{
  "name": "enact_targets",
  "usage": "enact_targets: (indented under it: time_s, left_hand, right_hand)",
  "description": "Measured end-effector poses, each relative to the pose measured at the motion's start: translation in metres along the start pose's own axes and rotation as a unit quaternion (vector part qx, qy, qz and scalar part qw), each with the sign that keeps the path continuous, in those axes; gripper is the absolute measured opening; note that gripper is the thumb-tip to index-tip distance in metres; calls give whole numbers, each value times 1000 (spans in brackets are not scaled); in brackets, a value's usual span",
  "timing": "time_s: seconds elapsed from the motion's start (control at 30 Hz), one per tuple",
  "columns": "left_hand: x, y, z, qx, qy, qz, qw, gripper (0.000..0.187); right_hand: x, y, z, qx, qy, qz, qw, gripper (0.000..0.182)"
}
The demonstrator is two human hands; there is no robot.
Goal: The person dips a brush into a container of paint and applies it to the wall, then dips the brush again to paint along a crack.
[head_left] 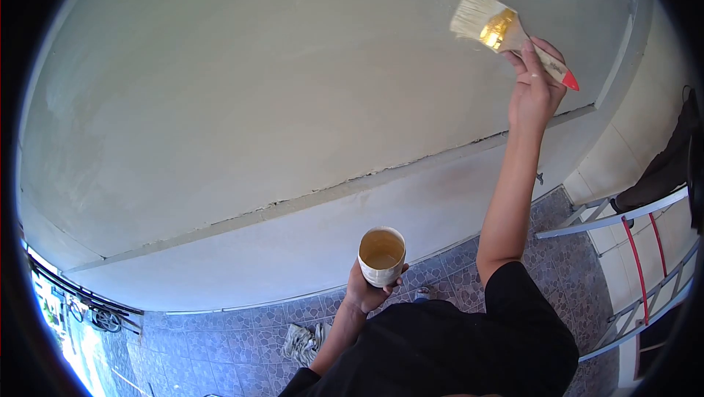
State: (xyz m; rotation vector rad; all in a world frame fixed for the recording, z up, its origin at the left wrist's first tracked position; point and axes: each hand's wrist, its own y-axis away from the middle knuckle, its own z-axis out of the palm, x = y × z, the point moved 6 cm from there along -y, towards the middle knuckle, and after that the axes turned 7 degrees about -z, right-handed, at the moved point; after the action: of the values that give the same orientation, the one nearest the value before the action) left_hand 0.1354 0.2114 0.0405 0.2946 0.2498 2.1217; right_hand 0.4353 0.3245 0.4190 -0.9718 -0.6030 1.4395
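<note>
My right hand (537, 89) is raised at the upper right, its fingers closed around the handle of a wide paintbrush (506, 26). The brush has pale bristles, a gold metal band and a red tip on its wooden handle. Its bristles lie over the greyish wall (257, 96), pointing up and left. Lower down, my left hand (367, 290) is wrapped round a whitish cup (382, 257), held upright below the wall's ledge. Some tan liquid shows inside the cup.
A ledge with a rough, cracked edge (323, 195) runs along the wall's lower part. On the right stands a metal ladder (623, 217) with red bars, and a person's dark-clothed leg (664, 155) is by it. Crumpled cloth (301, 344) lies on the patterned tile floor (213, 349).
</note>
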Motion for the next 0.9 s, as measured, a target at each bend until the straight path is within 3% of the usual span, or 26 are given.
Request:
enact_targets:
  time_s: [0.23, 0.27, 0.33, 0.43, 0.77, 0.9]
  left_hand:
    - [-3, -1, 2, -9, -2, -10, 1000, 69]
    - [-2, -1, 2, -10, -2, -11, 1000, 69]
    - [-1, 0, 2, -11, -1, -3, 1000, 69]
    - [3, 6, 3, -7, 14, -3, 1000, 69]
    - [46, 28, -28, -4, 84, 72, 994, 57]
    - [50, 29, -30, 2, 76, 77, 994, 58]
  right_hand:
    - [-28, 82, 183, -253, -109, 45, 960, 16]
    - [-22, 87, 195, -254, -108, 45, 960, 16]
    - [-13, 92, 212, -284, -68, -32, 956, 18]
    - [15, 77, 183, -229, -86, 74, 967, 18]
    - [36, -22, -44, 21, 87, 33, 995, 24]
    - [11, -40, -87, 76, 172, -3, 982, 23]
